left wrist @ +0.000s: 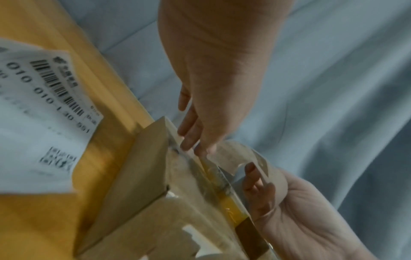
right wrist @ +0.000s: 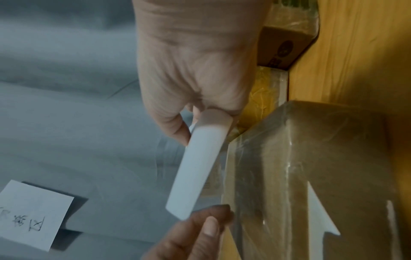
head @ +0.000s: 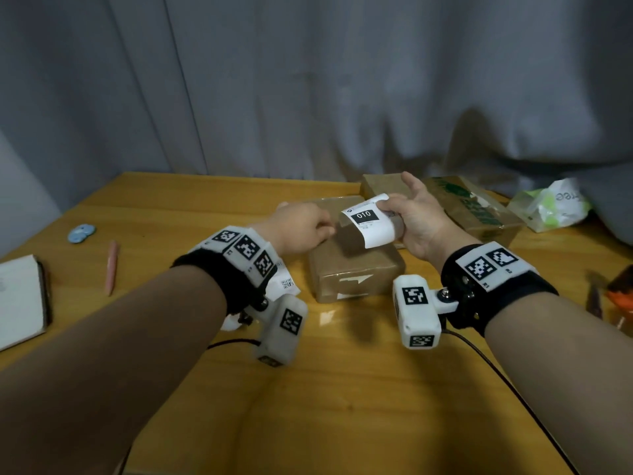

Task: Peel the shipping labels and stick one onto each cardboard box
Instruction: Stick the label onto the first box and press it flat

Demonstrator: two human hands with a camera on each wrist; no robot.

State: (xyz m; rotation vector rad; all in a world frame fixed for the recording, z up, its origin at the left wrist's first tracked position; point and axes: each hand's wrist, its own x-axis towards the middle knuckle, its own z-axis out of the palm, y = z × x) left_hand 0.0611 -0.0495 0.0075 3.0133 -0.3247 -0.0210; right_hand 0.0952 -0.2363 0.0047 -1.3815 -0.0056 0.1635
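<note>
A curled white shipping label [head: 368, 222] marked "010" hangs above a brown cardboard box [head: 352, 269] wrapped in clear tape at the table's middle. My right hand [head: 394, 214] grips the label's far end, fingers curled round it; in the right wrist view the label [right wrist: 200, 167] runs down from that hand [right wrist: 195, 123]. My left hand [head: 325, 231] pinches the label's near end, where a translucent backing [left wrist: 240, 154] curls away from my left fingertips [left wrist: 189, 142]. Two more boxes stand behind: a plain one [head: 376, 186] and a green-printed one [head: 479, 210].
Another printed label [left wrist: 44, 114] lies on the yellow wooden table [head: 342, 389] beneath my left wrist. A white notebook [head: 20, 299], a pink pen [head: 112, 265] and blue discs [head: 81, 233] lie left. A plastic bag [head: 551, 204] and an orange tool [head: 620, 296] are right. Grey curtain behind.
</note>
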